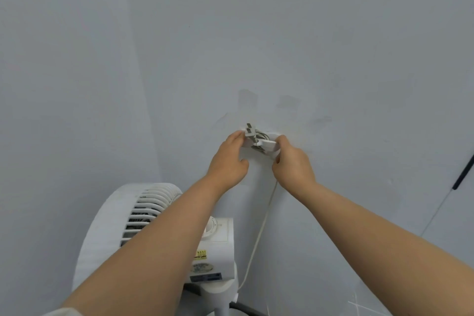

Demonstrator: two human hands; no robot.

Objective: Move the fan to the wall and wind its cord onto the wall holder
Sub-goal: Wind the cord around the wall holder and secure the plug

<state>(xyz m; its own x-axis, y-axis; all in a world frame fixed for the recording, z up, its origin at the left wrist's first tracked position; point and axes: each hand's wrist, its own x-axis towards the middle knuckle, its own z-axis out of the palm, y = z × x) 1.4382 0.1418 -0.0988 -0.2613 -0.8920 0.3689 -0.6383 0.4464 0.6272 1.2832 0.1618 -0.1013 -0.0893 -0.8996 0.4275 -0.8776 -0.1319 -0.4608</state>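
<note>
Both hands are closed on the white holder [266, 145] fixed to the wall [282, 33]. The left hand [228, 159] pinches its left end, fingertips meeting the grey plug [249, 131], thumb curled below. The right hand [292, 161] grips the right end, fingers wrapped over the top edge and thumb tucked beneath. Exactly which part each fingertip presses cannot be told.

Loops of the cord [261, 228] lie coiled around the holder between the two hands. The plug stands upright at the top left of the coil, prongs pointing up. One strand of cord hangs from the holder, down the wall, to the rear of the fan [220, 259].

The fan is white and stands just beside the wall, directly below the holder. Its round grille faces left, partly hidden by the left forearm. A dial and a yellow label show on its housing.

A dark vertical strip [463, 174] appears at the right edge.
</note>
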